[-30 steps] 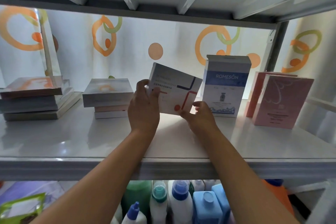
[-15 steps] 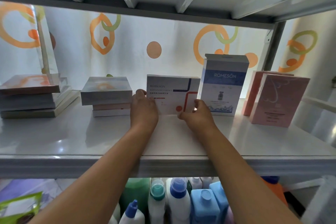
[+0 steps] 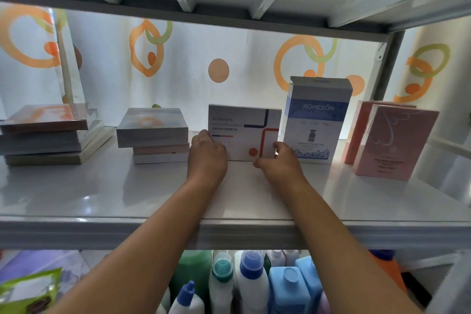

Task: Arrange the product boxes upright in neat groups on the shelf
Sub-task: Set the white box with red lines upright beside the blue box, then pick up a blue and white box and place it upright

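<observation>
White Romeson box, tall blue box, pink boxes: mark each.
white Romeson box [image 3: 244,127], head view, front face.
tall blue box [image 3: 317,120], head view, front face.
pink boxes [image 3: 392,143], head view, nearer box's front.

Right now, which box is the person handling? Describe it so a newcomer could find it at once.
On the white shelf, look mid-row, just left of the tall blue ROMESON box. There the white box stands upright between the left hand and right hand. Only it has navy and red corner lines with an orange dot.
</observation>
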The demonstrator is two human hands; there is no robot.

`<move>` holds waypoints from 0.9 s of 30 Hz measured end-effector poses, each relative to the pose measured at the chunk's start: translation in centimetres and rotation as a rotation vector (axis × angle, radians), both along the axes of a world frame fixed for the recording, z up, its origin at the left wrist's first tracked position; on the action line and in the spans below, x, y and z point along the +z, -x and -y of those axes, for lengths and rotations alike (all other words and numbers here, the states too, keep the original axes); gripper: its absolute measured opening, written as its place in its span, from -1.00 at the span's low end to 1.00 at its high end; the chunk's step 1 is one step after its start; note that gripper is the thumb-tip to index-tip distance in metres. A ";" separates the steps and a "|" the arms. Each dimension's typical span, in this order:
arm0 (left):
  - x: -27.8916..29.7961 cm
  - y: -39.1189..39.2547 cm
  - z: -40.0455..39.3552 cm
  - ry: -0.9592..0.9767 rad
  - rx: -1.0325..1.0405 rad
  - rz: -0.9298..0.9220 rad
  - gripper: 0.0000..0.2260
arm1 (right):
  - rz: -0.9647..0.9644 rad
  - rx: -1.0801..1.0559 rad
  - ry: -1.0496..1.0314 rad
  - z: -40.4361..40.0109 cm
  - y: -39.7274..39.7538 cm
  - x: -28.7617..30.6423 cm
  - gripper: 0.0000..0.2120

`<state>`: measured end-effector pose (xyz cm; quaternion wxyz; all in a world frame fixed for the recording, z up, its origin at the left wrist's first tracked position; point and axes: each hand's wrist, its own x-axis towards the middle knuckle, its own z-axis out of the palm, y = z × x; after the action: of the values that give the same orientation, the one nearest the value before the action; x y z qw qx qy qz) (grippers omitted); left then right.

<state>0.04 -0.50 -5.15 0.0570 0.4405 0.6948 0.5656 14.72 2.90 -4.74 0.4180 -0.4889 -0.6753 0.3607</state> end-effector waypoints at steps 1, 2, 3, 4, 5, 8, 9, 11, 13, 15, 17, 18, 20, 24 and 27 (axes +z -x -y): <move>0.0 0.0 0.0 -0.001 0.001 -0.002 -0.82 | -0.001 -0.002 0.000 0.0 0.0 0.0 -0.30; 0.0 0.0 0.0 -0.002 0.001 -0.006 -0.82 | -0.001 -0.004 -0.001 0.0 0.0 0.0 -0.30; 0.0 0.0 0.0 -0.002 0.000 -0.008 -0.81 | 0.000 -0.006 -0.003 0.0 0.0 0.0 -0.30; 0.0 0.0 0.0 -0.001 -0.001 -0.006 -0.81 | 0.000 -0.007 -0.004 0.0 0.0 0.0 -0.30; 0.0 0.0 0.1 0.000 -0.002 -0.002 -0.81 | -0.001 -0.008 -0.005 -0.1 0.0 0.0 -0.30; 0.1 0.0 0.1 0.006 0.006 0.005 -0.81 | -0.011 -0.012 -0.007 -0.2 -0.1 -0.1 -0.31; 0.1 0.0 0.1 0.003 0.012 0.005 -0.81 | -0.011 -0.013 -0.012 -0.3 -0.1 -0.1 -0.32; 0.1 -0.1 0.4 -0.009 0.030 -0.015 -0.79 | 0.001 -0.025 -0.023 -0.2 0.0 -0.1 -0.34; 0.2 -0.5 0.9 -0.031 0.055 -0.067 -0.74 | 0.031 -0.061 -0.043 0.0 0.2 -0.2 -0.38; 0.5 -1.0 1.5 -0.113 0.078 -0.131 -0.75 | 0.050 -0.128 -0.111 0.3 0.3 -0.4 -0.46; 1.0 -1.5 2.3 -0.211 0.108 -0.160 -0.79 | 0.080 -0.197 -0.170 0.7 0.3 -0.3 -0.57; 1.3 -1.7 2.7 -0.253 0.119 -0.164 -0.80 | 0.091 -0.209 -0.198 0.9 0.3 -0.3 -0.62; 1.7 -1.6 3.5 -0.306 0.124 -0.156 -0.81 | 0.128 -0.194 -0.317 1.3 0.5 -0.3 -0.74; 2.3 1.5 6.3 -0.302 0.131 -0.205 -0.82 | 0.269 -0.030 -0.530 2.6 1.3 -0.4 -0.74; 3.4 5.9 8.5 -0.272 0.210 -0.299 -0.80 | 0.351 0.050 -0.578 3.9 2.9 -0.1 -0.67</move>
<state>-5.81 -9.00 -1.80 -0.1657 0.4482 0.6551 0.5853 11.83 -0.97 -4.79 0.4076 -0.3882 -0.8231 0.0749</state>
